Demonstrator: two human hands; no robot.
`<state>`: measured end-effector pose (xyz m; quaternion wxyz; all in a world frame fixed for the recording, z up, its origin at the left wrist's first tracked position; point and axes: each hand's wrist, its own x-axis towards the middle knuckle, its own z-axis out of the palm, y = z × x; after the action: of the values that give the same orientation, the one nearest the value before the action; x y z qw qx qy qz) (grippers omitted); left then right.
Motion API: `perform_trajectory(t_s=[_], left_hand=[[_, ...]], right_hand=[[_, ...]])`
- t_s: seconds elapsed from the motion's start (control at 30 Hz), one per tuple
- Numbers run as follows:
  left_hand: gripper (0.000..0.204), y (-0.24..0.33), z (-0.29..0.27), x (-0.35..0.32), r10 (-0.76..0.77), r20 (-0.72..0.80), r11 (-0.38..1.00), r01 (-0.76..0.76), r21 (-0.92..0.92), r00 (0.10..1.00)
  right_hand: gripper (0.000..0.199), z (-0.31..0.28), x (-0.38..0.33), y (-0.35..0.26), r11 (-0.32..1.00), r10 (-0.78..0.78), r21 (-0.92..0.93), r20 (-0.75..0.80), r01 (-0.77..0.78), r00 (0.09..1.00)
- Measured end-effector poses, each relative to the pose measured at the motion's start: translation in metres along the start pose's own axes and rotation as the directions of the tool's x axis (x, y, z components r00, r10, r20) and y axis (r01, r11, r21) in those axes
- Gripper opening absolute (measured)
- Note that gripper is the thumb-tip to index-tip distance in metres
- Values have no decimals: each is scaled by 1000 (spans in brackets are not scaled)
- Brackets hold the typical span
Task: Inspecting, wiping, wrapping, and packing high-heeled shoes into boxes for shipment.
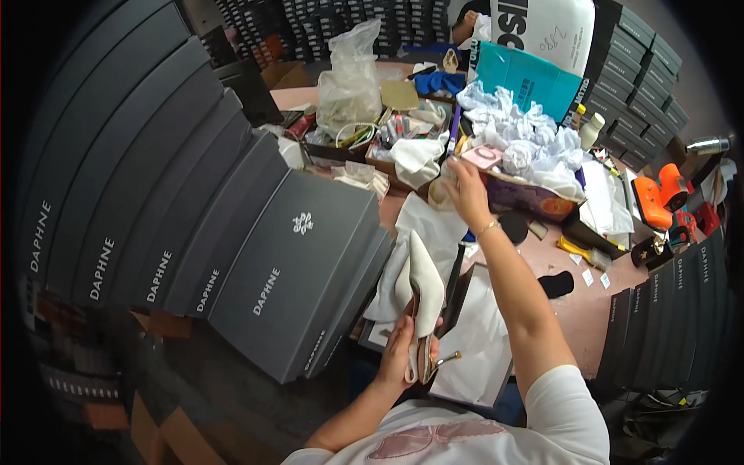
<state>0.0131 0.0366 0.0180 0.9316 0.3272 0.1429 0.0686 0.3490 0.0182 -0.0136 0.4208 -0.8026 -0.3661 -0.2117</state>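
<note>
Here the left hand point(403, 349) is closed around a white high-heeled shoe point(422, 298) at lower centre, gripping its heel end. The right hand point(465, 190) pinches crumpled tissue point(527, 143) at upper centre. The shoe looks light, stiff and scuffable; the tissue soft.

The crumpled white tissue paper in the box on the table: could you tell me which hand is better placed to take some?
Probably the right hand: it is stretched out at the cardboard box heaped with crumpled white tissue paper. The left hand is near the body, gripping a white pointed high-heeled shoe.
</note>
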Motion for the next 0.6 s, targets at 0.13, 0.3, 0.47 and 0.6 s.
perform_trajectory(t_s=[0.13,0.3,0.47,0.6], left_hand=[[49,-1,-2,-9,-63,-43,985,55,-162,997],[55,-10,-1,-33,-85,-39,955,70,-289,996],[63,-39,-16,-61,-176,77,940,191,-284,981],[65,-67,-5,-74,-307,175,901,345,-263,936]], right_hand=[[19,-27,16,13,994,29,-101,15,-27,999],[17,-167,-84,-109,813,198,383,525,-438,827],[22,-241,-216,-225,814,143,409,547,-412,825],[31,-230,-270,-242,950,108,246,319,-193,942]])
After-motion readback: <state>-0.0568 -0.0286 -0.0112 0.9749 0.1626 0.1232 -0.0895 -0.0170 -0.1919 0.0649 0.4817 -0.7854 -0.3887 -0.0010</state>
